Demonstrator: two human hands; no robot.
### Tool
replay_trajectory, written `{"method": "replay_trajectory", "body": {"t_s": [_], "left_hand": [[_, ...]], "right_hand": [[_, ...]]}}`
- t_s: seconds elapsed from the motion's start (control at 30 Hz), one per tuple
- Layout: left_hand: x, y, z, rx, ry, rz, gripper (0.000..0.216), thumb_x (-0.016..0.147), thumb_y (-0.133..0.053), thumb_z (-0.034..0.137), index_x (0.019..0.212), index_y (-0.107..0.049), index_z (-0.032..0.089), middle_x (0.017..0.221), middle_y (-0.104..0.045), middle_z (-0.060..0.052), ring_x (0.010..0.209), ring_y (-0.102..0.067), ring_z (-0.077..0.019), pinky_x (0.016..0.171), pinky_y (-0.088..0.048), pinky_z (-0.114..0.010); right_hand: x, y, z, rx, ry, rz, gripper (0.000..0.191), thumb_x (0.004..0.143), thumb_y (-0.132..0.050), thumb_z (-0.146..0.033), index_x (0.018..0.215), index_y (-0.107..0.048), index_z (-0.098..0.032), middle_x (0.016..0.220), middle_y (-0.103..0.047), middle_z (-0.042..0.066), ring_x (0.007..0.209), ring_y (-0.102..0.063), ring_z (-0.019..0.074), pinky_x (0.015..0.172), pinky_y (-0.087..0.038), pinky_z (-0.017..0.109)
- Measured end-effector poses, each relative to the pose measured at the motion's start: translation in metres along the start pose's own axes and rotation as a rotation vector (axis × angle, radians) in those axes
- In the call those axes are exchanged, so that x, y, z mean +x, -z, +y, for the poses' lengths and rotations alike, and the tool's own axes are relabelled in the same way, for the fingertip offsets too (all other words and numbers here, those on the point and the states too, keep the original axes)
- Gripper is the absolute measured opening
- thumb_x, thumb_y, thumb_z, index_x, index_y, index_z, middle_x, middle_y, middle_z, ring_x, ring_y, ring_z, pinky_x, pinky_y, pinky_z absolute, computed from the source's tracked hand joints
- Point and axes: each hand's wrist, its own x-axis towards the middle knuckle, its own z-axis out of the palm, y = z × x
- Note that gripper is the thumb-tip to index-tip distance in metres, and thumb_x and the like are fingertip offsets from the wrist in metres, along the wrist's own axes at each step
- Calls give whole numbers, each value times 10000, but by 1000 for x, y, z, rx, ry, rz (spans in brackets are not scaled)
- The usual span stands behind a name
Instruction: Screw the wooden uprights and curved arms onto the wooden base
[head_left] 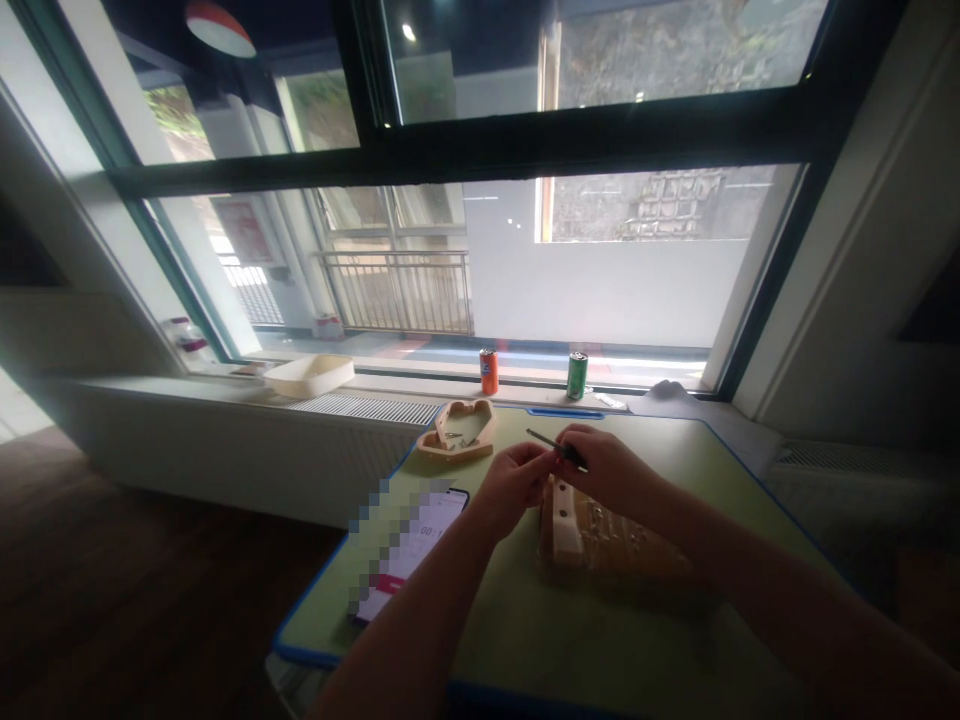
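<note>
My right hand (pixel 600 456) is closed round the dark handle of a screwdriver (pixel 546 438), whose thin metal shaft points left and slightly up. Close against it, my left hand (pixel 519 482) has its fingers pinched together; whatever they hold is hidden. Beneath both hands lies a pale wooden block (pixel 566 525) with dark round holes in its top. Beside it, a brown piece in clear plastic wrap (pixel 626 540) rests partly under my right forearm. To the left, a wooden tray with angled sides (pixel 459 452) holds several small metal parts.
The green table (pixel 495 630) has a blue edge. A phone (pixel 412 550) lies left of my left forearm, partly blurred out. On the sill stand an orange can (pixel 488 372), a green can (pixel 577 376) and a cream basin (pixel 315 378). A window rises behind.
</note>
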Motion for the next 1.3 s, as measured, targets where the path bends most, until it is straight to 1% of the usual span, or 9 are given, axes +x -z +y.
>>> {"method": "replay_trajectory", "body": {"t_s": [0.2,0.37,0.47,0.57,0.63,0.77,0.93,1.13,1.3], "left_hand": [[-3,-3,-1,-100,17,-81,252,696,-657,313,707,-485,129,514,-424,60,375,-290,4,351,-183,-127],[-3,-6,-2,-164,21,-117,254,705,-648,316,713,-474,131,521,-404,64,377,-280,6,346,-179,-122],[-4,-6,0,-159,32,-113,268,692,-658,333,719,-486,129,528,-404,63,388,-287,5,357,-195,-123],[-5,-6,3,-131,38,-82,283,675,-671,347,723,-503,124,522,-400,63,400,-291,3,370,-205,-123],[-5,-5,4,-122,51,-69,292,668,-676,353,724,-506,122,520,-395,63,402,-285,2,369,-195,-125],[-4,-5,2,-138,74,-100,285,687,-660,354,729,-490,130,533,-389,61,409,-276,-1,372,-189,-128],[-5,-6,1,-173,59,-142,265,708,-648,333,739,-462,148,531,-370,68,412,-268,-6,389,-205,-128],[-4,-10,0,-227,37,-141,239,712,-650,296,758,-471,144,534,-381,64,418,-287,-9,399,-220,-134],[-1,-12,-5,-252,45,-98,261,697,-660,331,775,-502,139,532,-393,63,410,-317,-13,392,-229,-145]], "right_hand": [[-1,-3,6,-44,-55,29,66,737,-527,-204,684,-511,-169,654,-534,-9,581,-438,95,537,-317,219],[-2,1,9,18,-127,-12,132,731,-538,-262,652,-482,-173,615,-537,-22,569,-450,95,516,-309,212],[-2,4,7,43,-115,-32,129,727,-544,-270,663,-494,-170,621,-538,-20,574,-453,97,522,-320,213],[-3,7,3,48,-45,-71,114,729,-550,-278,706,-533,-168,654,-544,-14,584,-451,97,537,-332,216],[-3,8,1,34,-28,-73,121,732,-551,-285,707,-537,-167,658,-541,-12,582,-445,96,539,-332,219],[-2,6,5,1,-85,-53,147,734,-543,-296,663,-519,-170,622,-532,-14,562,-438,99,511,-312,219],[-2,5,10,-5,-98,-22,156,725,-533,-286,626,-485,-177,595,-522,-22,549,-436,97,502,-295,218],[-3,3,5,-52,-141,41,156,716,-523,-275,613,-448,-185,579,-505,-27,532,-416,95,490,-272,219],[-2,0,8,-92,-169,43,198,699,-527,-281,579,-399,-189,547,-483,-31,511,-394,94,475,-265,219]]}}
